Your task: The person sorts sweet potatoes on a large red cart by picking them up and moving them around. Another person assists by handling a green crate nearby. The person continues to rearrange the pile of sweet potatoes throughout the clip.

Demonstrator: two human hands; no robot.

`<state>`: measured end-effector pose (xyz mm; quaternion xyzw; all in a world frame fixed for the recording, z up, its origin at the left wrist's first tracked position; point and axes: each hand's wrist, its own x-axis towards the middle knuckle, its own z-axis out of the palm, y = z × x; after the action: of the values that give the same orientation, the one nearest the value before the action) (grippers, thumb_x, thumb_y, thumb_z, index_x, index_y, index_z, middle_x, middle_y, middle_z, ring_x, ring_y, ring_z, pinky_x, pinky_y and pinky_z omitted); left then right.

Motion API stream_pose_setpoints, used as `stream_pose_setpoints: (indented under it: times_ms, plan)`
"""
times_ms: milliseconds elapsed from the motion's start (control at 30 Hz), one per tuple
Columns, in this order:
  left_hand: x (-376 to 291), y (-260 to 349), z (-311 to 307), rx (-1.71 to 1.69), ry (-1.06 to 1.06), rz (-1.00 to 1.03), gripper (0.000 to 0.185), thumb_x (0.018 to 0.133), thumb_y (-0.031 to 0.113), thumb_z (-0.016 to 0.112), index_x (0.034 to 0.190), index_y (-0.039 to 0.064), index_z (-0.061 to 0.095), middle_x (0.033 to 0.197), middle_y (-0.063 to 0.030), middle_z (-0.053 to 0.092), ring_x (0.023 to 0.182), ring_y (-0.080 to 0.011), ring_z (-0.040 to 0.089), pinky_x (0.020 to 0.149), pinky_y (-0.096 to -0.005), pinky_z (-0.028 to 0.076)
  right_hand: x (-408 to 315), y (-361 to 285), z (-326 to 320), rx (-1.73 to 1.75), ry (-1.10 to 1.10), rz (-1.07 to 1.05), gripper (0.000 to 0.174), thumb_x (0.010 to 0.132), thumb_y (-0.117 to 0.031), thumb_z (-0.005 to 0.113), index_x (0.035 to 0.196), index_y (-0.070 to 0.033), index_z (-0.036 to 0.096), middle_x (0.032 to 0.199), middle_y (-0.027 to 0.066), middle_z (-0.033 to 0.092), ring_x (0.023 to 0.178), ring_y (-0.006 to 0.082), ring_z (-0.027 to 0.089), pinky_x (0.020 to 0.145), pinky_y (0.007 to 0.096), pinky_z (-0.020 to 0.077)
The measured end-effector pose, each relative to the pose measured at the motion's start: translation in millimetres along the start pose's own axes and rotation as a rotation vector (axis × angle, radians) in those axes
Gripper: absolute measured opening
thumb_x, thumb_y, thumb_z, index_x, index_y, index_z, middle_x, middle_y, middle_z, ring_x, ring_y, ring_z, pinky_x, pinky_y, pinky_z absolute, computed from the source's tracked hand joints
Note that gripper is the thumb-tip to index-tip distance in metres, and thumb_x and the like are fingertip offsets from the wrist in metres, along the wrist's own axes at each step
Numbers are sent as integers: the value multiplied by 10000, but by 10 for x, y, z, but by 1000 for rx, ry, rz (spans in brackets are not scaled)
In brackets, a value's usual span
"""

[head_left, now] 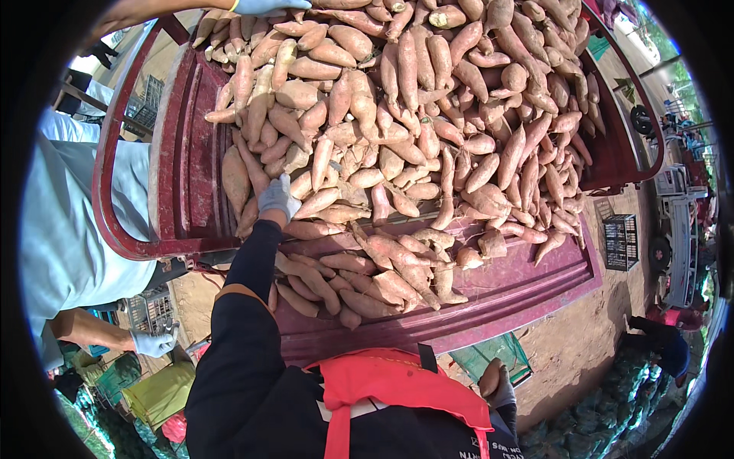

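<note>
My left hand (279,197), in a pale work glove, reaches onto the left part of a large heap of sweet potatoes (413,86). It touches the roots there, but its fingertips are partly hidden and whether it grips one is unclear. Low on the right, beside my body, my gloved right hand (504,391) holds a single sweet potato (490,377). That root is over the near edge of a green mesh-lined crate (496,356). The heap fills a dark red metal cargo bed (195,137). More sweet potatoes (373,281) lie on its lowered tailgate (516,292) before me.
A co-worker in a light shirt (74,218) stands at the left, one gloved hand (155,341) low and another (269,4) over the heap. The bed has red side rails (106,172). A black plastic crate (620,242) stands on the ground at right. Filled bags (596,413) lie below.
</note>
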<state>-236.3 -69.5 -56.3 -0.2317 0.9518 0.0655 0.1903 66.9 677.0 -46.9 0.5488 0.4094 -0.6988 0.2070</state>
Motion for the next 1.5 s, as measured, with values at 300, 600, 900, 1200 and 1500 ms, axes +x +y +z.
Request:
stream_pose_setpoints:
  times_ms: [300, 600, 900, 1200, 1500]
  plan:
    - [-1479, 34, -141, -989, 76, 114, 646, 734, 441, 837, 1125, 0, 574, 1058, -200, 670, 961, -285, 665, 838, -397, 521, -525, -555, 1384, -312, -184, -519, 419, 984, -306, 622, 1338, -96, 547, 942, 65, 663, 692, 164, 630, 587, 283, 510]
    - [-1826, 1233, 125, -1352, -60, 408, 422, 847, 306, 793, 1132, 52, 614, 897, -52, 661, 833, -161, 637, 768, -299, 524, -308, 4, 3656, -914, -693, -1062, 263, 908, -108, 638, 1148, -10, 598, 1009, 125, 651, 901, 243, 652, 784, 349, 541]
    - [160, -815, -284, -279, 536, -528, 821, 810, 333, 740, 1482, 72, 349, 1415, -209, 449, 1243, -399, 492, 1001, -479, 469, -561, -249, 3411, -357, -514, -380, 523, 1000, -300, 535, 1451, -67, 409, 1082, 107, 624, 885, 224, 642, 793, 382, 562]
    - [109, -933, -331, -462, 176, -600, 969, 751, 579, 753, 1428, -26, 415, 1417, -295, 455, 1317, -441, 465, 1069, -466, 443, -417, -48, 3203, -300, -529, -251, 598, 984, -346, 527, 1499, -95, 356, 1234, 115, 603, 1035, 281, 642, 841, 447, 554]
    - [-114, -773, -112, -983, 153, -444, 932, 811, 411, 762, 1516, 12, 301, 1484, -251, 408, 1356, -412, 440, 1087, -440, 428, -161, -105, 3116, -323, -544, -194, 571, 969, -409, 588, 1413, -76, 455, 1150, 103, 641, 970, 262, 646, 833, 443, 555]
